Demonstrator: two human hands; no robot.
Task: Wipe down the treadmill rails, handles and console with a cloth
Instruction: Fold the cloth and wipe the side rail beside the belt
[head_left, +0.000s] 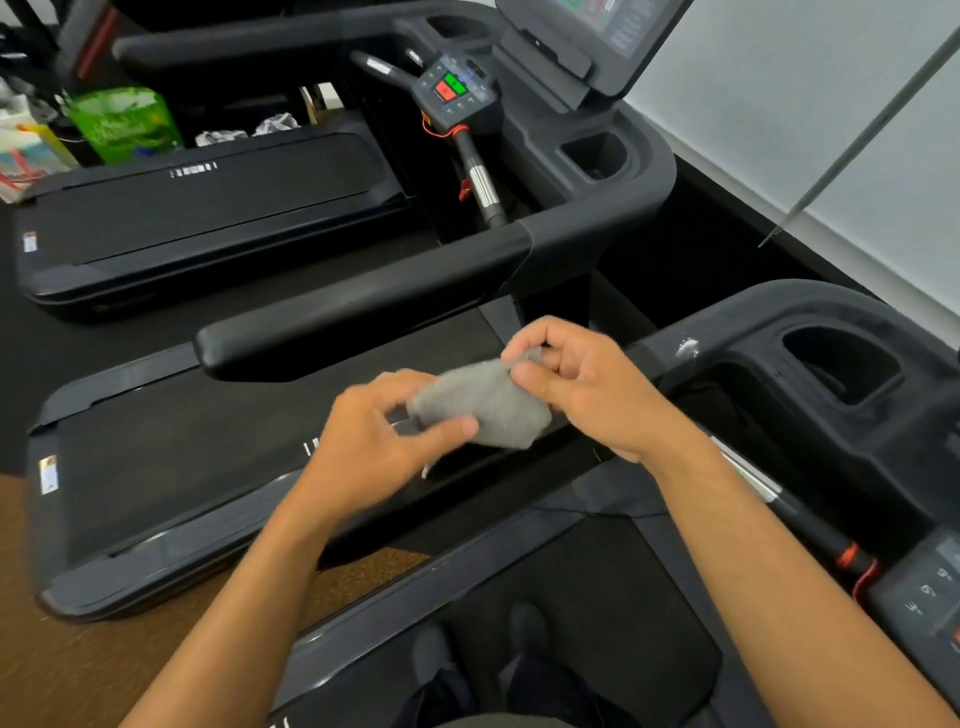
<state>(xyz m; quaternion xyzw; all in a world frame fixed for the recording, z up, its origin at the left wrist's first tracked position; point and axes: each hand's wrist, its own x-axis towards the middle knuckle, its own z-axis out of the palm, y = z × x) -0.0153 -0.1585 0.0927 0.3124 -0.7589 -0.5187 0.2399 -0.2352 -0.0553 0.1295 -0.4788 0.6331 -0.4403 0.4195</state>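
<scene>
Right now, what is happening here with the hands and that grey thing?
A person standing on a treadmill holds a grey cloth in both hands. The left hand grips its lower end and the right hand pinches its upper end with the fingers, as if bunching or folding it. The cloth is in the air, touching neither the side rail nor the console, so no wiping is happening at this moment.

place: looking like a gym
giveaway: treadmills (208, 208) sitting side by side, black belts showing
console: stop/go buttons (450, 87) glowing red and green
floor: dark mat (31, 364) lying underneath
</scene>
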